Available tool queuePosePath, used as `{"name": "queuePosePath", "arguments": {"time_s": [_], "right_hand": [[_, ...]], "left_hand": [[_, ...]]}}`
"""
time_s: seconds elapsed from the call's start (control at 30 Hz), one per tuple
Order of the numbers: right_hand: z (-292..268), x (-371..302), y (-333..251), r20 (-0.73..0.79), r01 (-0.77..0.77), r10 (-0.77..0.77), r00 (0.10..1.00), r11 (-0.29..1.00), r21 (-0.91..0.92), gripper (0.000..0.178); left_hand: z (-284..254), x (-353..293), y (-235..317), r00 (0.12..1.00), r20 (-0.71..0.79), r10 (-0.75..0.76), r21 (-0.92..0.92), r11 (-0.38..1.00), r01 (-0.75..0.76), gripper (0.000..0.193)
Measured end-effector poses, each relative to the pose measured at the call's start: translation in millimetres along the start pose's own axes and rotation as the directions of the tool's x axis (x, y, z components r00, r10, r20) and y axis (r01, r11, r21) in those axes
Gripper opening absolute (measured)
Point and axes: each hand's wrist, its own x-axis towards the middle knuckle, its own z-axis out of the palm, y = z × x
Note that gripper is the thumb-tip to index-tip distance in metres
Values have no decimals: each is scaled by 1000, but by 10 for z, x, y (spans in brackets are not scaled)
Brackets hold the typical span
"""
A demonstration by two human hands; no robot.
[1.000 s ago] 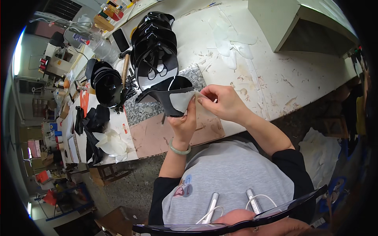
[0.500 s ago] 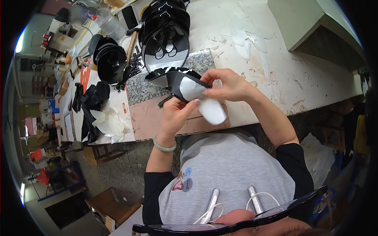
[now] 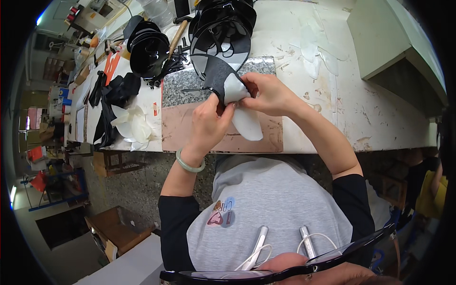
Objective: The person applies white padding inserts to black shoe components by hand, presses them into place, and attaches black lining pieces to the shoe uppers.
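I hold a black shoe upper (image 3: 216, 73) with a grey lining patch between both hands, above the front of the workbench. My left hand (image 3: 210, 122) pinches its lower edge, thumb and fingers closed. My right hand (image 3: 268, 94) grips the right side of the upper, thumb in front and fingers partly behind it. From between the fingertips a white, rounded stiffener piece (image 3: 248, 124) hangs down. Its upper end is hidden in the upper, and I cannot tell whether either hand grips it too.
Beneath the hands lie a brown board (image 3: 185, 128) and a speckled stone slab (image 3: 178, 88). Stacked shiny black uppers (image 3: 221, 33) and another black stack (image 3: 147, 52) stand behind, beside a wooden-handled hammer (image 3: 178, 38). White pieces (image 3: 133, 126) lie left; a grey-green box (image 3: 394, 42) stands right.
The upper has turned more upright, its black end swinging up toward the stacked uppers. The white piece hangs slightly further left. My view has shifted, and both hands keep their hold.
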Motion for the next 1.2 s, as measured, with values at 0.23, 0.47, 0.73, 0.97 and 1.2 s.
{"name": "queuePosePath", "arguments": {"time_s": [0.23, 0.47, 0.73, 0.97, 1.2], "right_hand": [[8, 68, -137, -156, 56, -57, 986, 998, -14, 28], [84, 129, -111, -259, 178, -183, 948, 983, -44, 30], [33, 318, 87, 0, -80, 82, 997, 977, 199, 22], [41, 409, -29, -265, 139, -76, 961, 963, 229, 20], [-343, 453, -582, -193, 183, -198, 961, 979, -91, 10]], "left_hand": [[72, 3, -80, 982, -82, -168, -253, 957, 142, 17], [30, -11, -65, 972, -88, -218, -180, 963, 200, 16], [122, 165, -160, 950, -249, -188, -292, 950, 111, 14], [80, 266, -184, 946, -224, -235, -374, 917, 139, 19], [-31, 343, -16, 905, -410, -112, -342, 939, -38, 22]]}}
